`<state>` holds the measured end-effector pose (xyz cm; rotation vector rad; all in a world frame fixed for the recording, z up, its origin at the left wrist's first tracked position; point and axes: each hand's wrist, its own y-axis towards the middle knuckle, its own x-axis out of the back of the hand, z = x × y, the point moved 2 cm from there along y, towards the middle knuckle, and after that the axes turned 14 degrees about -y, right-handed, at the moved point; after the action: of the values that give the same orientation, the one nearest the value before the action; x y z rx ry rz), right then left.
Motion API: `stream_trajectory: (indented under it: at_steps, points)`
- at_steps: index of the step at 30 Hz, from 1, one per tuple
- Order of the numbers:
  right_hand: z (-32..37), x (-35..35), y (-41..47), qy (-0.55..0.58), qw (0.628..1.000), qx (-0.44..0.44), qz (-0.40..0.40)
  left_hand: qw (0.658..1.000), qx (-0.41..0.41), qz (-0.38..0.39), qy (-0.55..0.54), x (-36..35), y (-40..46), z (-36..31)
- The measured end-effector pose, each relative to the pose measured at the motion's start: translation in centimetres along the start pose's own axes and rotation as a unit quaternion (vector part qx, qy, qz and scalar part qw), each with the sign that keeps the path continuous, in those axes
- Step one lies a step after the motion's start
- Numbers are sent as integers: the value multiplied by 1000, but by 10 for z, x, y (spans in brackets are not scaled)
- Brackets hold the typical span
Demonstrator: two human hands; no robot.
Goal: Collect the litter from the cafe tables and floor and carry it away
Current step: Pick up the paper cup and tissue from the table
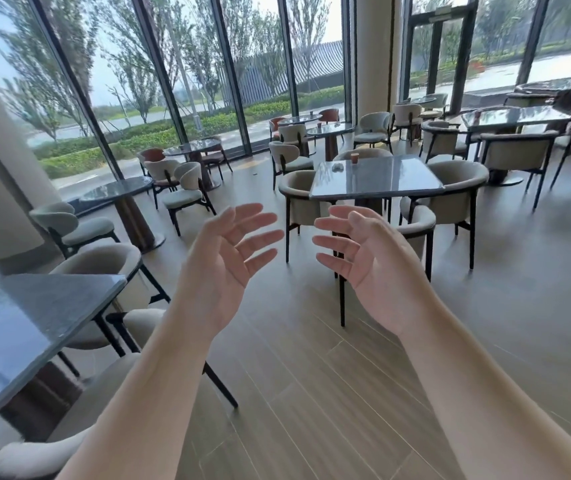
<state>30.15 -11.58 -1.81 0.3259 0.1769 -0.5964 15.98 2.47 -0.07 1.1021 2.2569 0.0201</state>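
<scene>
My left hand (pixel 223 263) and my right hand (pixel 367 261) are raised in front of me, palms facing each other, fingers spread and empty. Straight ahead stands a square grey table (pixel 377 187). On its far side sit a small red-brown paper cup (pixel 354 157) and a crumpled whitish scrap (pixel 337 167). Further back, a round table (pixel 331 129) carries another small cup (pixel 319 125), and the round table behind it (pixel 299 119) holds a cup (pixel 311 113) too. Both hands are well short of all of these.
Beige armchairs (pixel 457 188) ring the square table. A second grey table (pixel 31 327) with chairs stands close at my left. Round tables (pixel 118 190) line the glass wall. More tables and chairs (pixel 516 116) fill the right. Wooden floor (pixel 311 393) lies open between the hands and the table ahead.
</scene>
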Motion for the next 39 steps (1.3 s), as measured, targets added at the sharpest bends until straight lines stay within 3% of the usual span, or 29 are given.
stream_trajectory:
  at_steps: [9,29,39]
  points:
    - [-29,-15,87,-2,1000,-14,12,999,-11,-13,-27,49,72,9]
    - [-154,-155,398,-76,996,-51,-18,997,-15,-15,-71,293,346,-25]
    - [-199,-163,513,-86,995,-56,-6,998,9,-31,-46,357,451,-12]
